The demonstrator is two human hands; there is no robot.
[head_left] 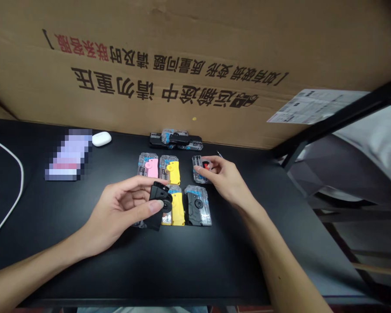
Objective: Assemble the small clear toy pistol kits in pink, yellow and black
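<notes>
My left hand (pixel 119 211) is closed on a black plastic piece with a round disc (pixel 157 193), held above the front row. Farther right, the thumb and fingers of my right hand (pixel 227 177) grip a clear plastic piece with a red-centred disc (pixel 198 170) at the table's surface. Close by lie a pink and clear piece (pixel 152 166), a yellow and clear piece (pixel 174 171) and a second yellow piece (pixel 177 206). To their right is a black and clear piece (pixel 198 206). My left hand partly hides another clear piece in front.
Behind the rows, several clear and black pieces (pixel 176 139) are stacked against a big cardboard box (pixel 133 26). A blurred-out phone (pixel 70 154), a white earphone case (pixel 101 139) and a white cable (pixel 21 174) lie left on the black table (pixel 182 265). A black metal frame (pixel 339 117) stands right.
</notes>
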